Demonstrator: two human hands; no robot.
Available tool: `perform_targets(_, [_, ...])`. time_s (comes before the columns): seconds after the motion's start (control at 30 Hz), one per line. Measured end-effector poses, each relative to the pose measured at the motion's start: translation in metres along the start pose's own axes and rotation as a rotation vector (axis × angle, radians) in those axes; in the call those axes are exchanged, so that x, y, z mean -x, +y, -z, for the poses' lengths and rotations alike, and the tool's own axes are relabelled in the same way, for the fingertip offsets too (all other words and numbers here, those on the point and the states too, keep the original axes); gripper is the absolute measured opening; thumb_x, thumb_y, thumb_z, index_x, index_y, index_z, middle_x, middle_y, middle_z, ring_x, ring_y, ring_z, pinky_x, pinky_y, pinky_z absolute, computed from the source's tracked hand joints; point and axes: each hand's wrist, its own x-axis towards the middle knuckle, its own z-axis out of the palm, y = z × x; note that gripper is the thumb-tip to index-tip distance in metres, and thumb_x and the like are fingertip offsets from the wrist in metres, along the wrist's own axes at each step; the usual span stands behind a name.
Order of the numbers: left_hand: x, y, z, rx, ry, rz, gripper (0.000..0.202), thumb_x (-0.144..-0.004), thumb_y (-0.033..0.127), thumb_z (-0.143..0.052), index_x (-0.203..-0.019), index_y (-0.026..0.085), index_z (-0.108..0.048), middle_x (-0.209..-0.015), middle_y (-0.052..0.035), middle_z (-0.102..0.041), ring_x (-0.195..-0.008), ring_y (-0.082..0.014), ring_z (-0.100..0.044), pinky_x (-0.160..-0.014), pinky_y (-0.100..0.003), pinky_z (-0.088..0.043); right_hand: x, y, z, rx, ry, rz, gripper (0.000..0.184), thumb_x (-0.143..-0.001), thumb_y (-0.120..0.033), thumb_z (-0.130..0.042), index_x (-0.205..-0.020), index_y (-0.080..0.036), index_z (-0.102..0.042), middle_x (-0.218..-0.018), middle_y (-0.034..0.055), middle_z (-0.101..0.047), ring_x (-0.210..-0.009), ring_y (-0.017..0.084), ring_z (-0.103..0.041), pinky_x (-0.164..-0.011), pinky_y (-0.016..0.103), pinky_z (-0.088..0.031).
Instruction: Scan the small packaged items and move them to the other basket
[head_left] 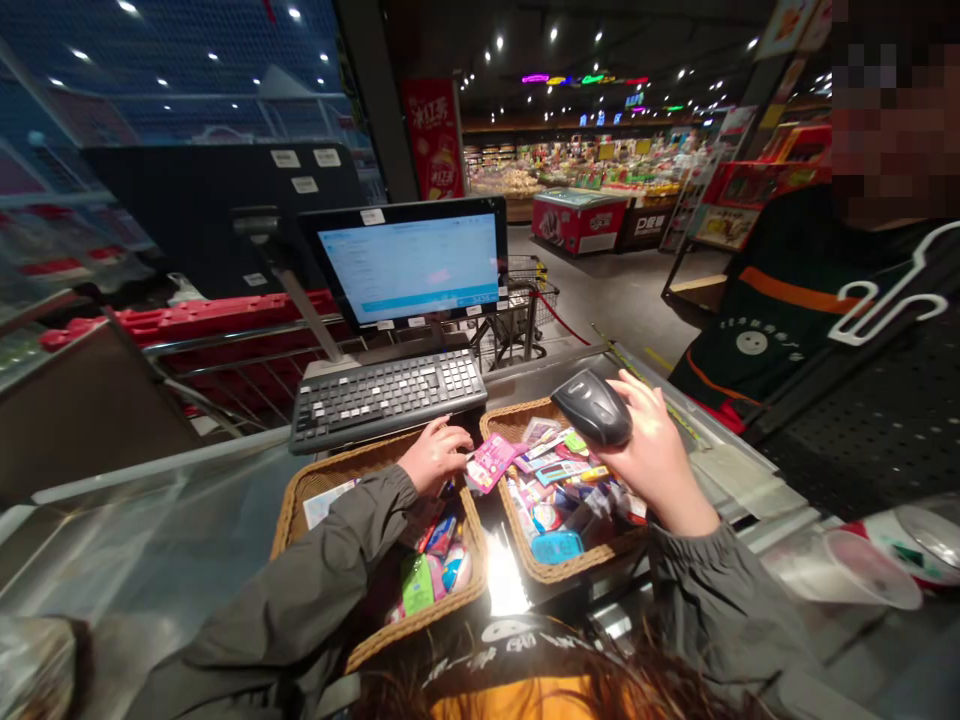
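Note:
My right hand [656, 460] is wrapped round a black handheld barcode scanner [592, 408], held above the right wicker basket [517, 535]. Small colourful packets [566, 470] and a blue item [556, 547] fill that basket. Between the two baskets, my left hand [437, 455] pinches the edge of a pink packet [491, 462], which reaches over the right basket's rim. Under my left forearm lies the left wicker basket [409, 625], with a green packet [418, 585] and other small goods inside. My sleeve hides part of its contents.
Behind the baskets are a black keyboard [390, 395] and a lit monitor [412, 265]. A person in a dark green apron [757, 335] stands at the right, near a white hanger [885, 300]. A plastic cup [847, 568] and a can [926, 540] sit at right.

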Motion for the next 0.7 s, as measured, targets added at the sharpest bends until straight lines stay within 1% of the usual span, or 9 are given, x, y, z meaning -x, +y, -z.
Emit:
perform_targets(0.13, [0.005, 0.003, 0.002, -0.010, -0.088, 0.100, 0.023, -0.092, 0.023, -0.051, -0.080, 0.026, -0.070, -0.118, -0.0010, -0.069, -0.124, -0.0222, -0.054, -0.118, -0.057, -0.012, 0.001, -0.008, 0.000, -0.003, 0.001, 0.012, 0.030, -0.075, -0.037, -0.068, -0.100, -0.021, -0.066, -0.123, 0.0158, -0.064, -0.134, 0.042, -0.045, -0.109, 0.072, -0.024])
perform_targets(0.2, [0.001, 0.009, 0.008, -0.018, -0.071, 0.201, 0.020, -0.089, 0.022, -0.053, -0.082, 0.026, -0.071, -0.123, -0.0015, -0.067, -0.129, -0.0242, -0.050, -0.118, -0.059, -0.010, 0.002, -0.010, 0.001, 0.002, 0.014, 0.011, 0.030, -0.075, -0.038, -0.068, -0.100, -0.020, -0.066, -0.123, 0.0160, -0.064, -0.134, 0.042, -0.045, -0.110, 0.072, -0.024])
perform_targets(0.27, [-0.006, 0.018, 0.012, -0.027, -0.030, 0.352, 0.017, -0.085, 0.031, -0.058, -0.094, 0.026, -0.072, -0.131, -0.0055, -0.063, -0.135, -0.0289, -0.045, -0.117, -0.062, -0.011, 0.004, -0.011, 0.003, 0.009, 0.026, 0.013, 0.031, -0.076, -0.038, -0.067, -0.101, -0.020, -0.066, -0.123, 0.0164, -0.064, -0.134, 0.042, -0.045, -0.110, 0.071, -0.024])
perform_targets(0.3, [-0.010, 0.024, 0.012, -0.030, -0.030, 0.418, 0.026, -0.082, 0.040, -0.062, -0.101, 0.024, -0.072, -0.136, -0.0088, -0.059, -0.137, -0.0323, -0.042, -0.116, -0.065, -0.012, 0.005, -0.012, 0.003, 0.014, 0.031, 0.015, 0.031, -0.076, -0.039, -0.067, -0.101, -0.020, -0.066, -0.122, 0.0166, -0.064, -0.134, 0.042, -0.046, -0.110, 0.072, -0.024])
perform_targets(0.37, [-0.020, 0.034, 0.010, -0.041, -0.093, 0.495, 0.052, -0.073, 0.058, -0.068, -0.107, 0.018, -0.071, -0.143, -0.0163, -0.052, -0.140, -0.0393, -0.035, -0.114, -0.070, -0.012, 0.005, -0.014, 0.005, 0.024, 0.034, 0.018, 0.030, -0.077, -0.039, -0.066, -0.100, -0.020, -0.066, -0.122, 0.0166, -0.064, -0.133, 0.042, -0.046, -0.109, 0.072, -0.024])
perform_targets(0.43, [-0.028, 0.042, 0.005, -0.057, -0.184, 0.510, 0.065, -0.065, 0.067, -0.070, -0.103, 0.014, -0.072, -0.145, -0.0211, -0.050, -0.141, -0.0423, -0.032, -0.114, -0.072, -0.010, 0.005, -0.017, 0.006, 0.032, 0.034, 0.021, 0.030, -0.077, -0.039, -0.066, -0.100, -0.021, -0.066, -0.121, 0.0164, -0.065, -0.133, 0.042, -0.047, -0.109, 0.071, -0.026])
perform_targets(0.5, [-0.033, 0.047, 0.000, -0.075, -0.228, 0.516, 0.065, -0.064, 0.067, -0.070, -0.100, 0.013, -0.073, -0.142, -0.0222, -0.052, -0.141, -0.0415, -0.033, -0.114, -0.071, -0.010, 0.004, -0.019, 0.007, 0.037, 0.038, 0.026, 0.032, -0.076, -0.040, -0.067, -0.101, -0.020, -0.065, -0.121, 0.0166, -0.065, -0.133, 0.042, -0.047, -0.108, 0.070, -0.028])
perform_targets(0.6, [-0.037, 0.053, -0.003, -0.089, -0.233, 0.504, 0.059, -0.067, 0.063, -0.068, -0.099, 0.014, -0.074, -0.138, -0.0199, -0.056, -0.140, -0.0403, -0.035, -0.114, -0.071, -0.012, 0.004, -0.021, 0.006, 0.044, 0.041, 0.027, 0.033, -0.076, -0.039, -0.067, -0.104, -0.020, -0.064, -0.121, 0.0165, -0.064, -0.132, 0.041, -0.047, -0.108, 0.070, -0.028])
perform_targets(0.7, [-0.039, 0.059, -0.004, -0.109, -0.228, 0.482, 0.055, -0.068, 0.060, -0.066, -0.099, 0.016, -0.074, -0.138, -0.0188, -0.056, -0.140, -0.0418, -0.035, -0.113, -0.073, -0.011, 0.004, -0.022, 0.005, 0.045, 0.035, 0.012, 0.035, -0.075, -0.037, -0.068, -0.105, -0.021, -0.065, -0.122, 0.0157, -0.065, -0.132, 0.041, -0.047, -0.109, 0.071, -0.027])
